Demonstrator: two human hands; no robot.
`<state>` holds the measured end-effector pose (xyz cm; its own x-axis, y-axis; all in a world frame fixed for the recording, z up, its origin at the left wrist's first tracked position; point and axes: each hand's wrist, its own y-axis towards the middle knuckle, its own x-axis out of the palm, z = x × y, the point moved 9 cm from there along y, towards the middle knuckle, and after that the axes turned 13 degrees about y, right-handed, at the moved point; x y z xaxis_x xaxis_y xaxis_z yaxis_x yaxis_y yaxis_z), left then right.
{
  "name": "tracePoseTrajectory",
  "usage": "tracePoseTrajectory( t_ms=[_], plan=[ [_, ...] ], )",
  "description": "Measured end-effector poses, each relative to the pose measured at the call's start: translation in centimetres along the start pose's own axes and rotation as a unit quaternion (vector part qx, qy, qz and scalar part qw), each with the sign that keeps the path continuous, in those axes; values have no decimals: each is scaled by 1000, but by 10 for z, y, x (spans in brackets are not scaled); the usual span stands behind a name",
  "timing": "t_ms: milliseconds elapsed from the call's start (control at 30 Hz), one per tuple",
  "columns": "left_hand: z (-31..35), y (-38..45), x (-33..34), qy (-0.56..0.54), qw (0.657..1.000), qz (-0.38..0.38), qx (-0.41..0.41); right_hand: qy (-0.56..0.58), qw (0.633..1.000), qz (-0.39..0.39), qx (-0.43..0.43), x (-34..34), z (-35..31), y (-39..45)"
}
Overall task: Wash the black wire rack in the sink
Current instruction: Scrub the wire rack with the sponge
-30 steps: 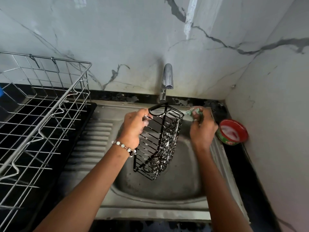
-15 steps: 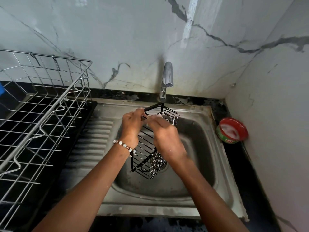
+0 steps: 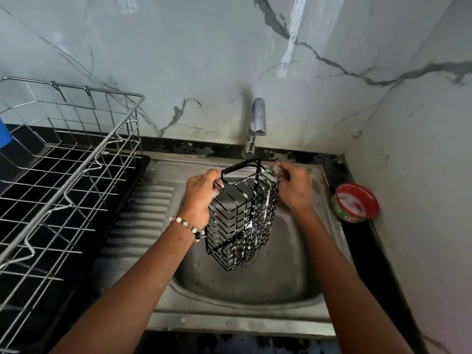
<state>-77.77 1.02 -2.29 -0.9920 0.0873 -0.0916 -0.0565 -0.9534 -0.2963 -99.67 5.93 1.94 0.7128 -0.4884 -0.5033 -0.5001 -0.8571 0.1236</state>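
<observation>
**Spotter:** Over the sink [image 3: 255, 297] basin, under the tap [image 3: 256, 123], you have the black wire rack [image 3: 240, 221] hanging upright, clear of the bottom. Your left hand [image 3: 200, 195] grips its top frame at nine o'clock. Your right hand [image 3: 293, 187], at three o'clock on the upper rim, pinches a small greenish scrubber [image 3: 273, 172] against the wires.

**Operator:** So which step am I on?

**Spotter:** Soaping, I'd judge. White suds streak the wires and no water shows at the tap.

**Operator:** And next?

**Spotter:** Probably working the scrubber down the far side while your left hand turns the rack. That calls for a firm grip, since wet soapy wire may slip. The red soap tub [image 3: 356, 203] sits at three o'clock on the counter if you need more. The steel dish rack [image 3: 76, 159] waits at nine o'clock.
</observation>
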Motion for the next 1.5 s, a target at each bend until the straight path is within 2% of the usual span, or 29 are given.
tracePoseTrajectory(
  t_ms=[67, 100, 167, 233, 300, 367, 467, 533, 600, 667, 767, 900, 967, 1067, 1167, 1300, 1400, 1467, 1500],
  plan=[
    [-4, 2, -5, -20, 1000, 14, -6, 163, 982, 9, 92, 1, 21, 2],
    [-7, 3, -8, -35, 999, 18, -10, 260, 954, 6, 151, 5, 31, -3],
    [-14, 3, -11, -60, 998, 19, -24, 384, 891, -13, 242, 17, 46, -16],
    [-20, 2, -12, -78, 996, 4, -34, 441, 859, -16, 259, 25, 48, -20],
    [-22, 2, -8, -89, 995, -29, -36, 455, 859, 16, 236, 26, 45, -21],
    [-17, 4, -7, -53, 996, -55, -34, 429, 878, 47, 205, 24, 46, -23],
    [-6, 14, -11, 152, 985, -75, 2, 388, 904, 70, 168, 18, 43, -27],
    [-3, 18, -9, 214, 973, -83, 4, 352, 922, 79, 142, 16, 38, -27],
    [8, 17, 1, 261, 960, -88, 52, 293, 948, 58, 107, 22, 24, -29],
    [21, 16, 14, 334, 933, -62, 116, 202, 978, 14, 47, 35, 5, -38],
    [19, 19, 14, 330, 936, 19, 125, 135, 987, 13, -88, 36, -26, -51],
    [19, 16, 3, 283, 941, 107, 154, 25, 978, 10, -205, 39, -50, -63],
    [25, 13, 3, 254, 941, 120, 188, -31, 966, 6, -255, 45, -62, -71],
    [28, 11, 2, 245, 935, 118, 225, -14, 941, -25, -337, 46, -77, -81],
    [28, 13, -4, 215, 941, 108, 236, -3, 954, -18, -301, 30, -57, -67],
    [31, 12, -14, 153, 952, 96, 249, -65, 985, 54, -148, 0, 0, -31],
    [29, 12, -9, 141, 952, 92, 256, -112, 991, 54, -38, -2, 15, -22],
    [28, 11, -5, 133, 954, 99, 252, -104, 992, 40, -51, 10, -4, -29],
    [27, 12, -4, 129, 954, 105, 248, -94, 991, 40, -86, 17, -22, -37]
  ],
)
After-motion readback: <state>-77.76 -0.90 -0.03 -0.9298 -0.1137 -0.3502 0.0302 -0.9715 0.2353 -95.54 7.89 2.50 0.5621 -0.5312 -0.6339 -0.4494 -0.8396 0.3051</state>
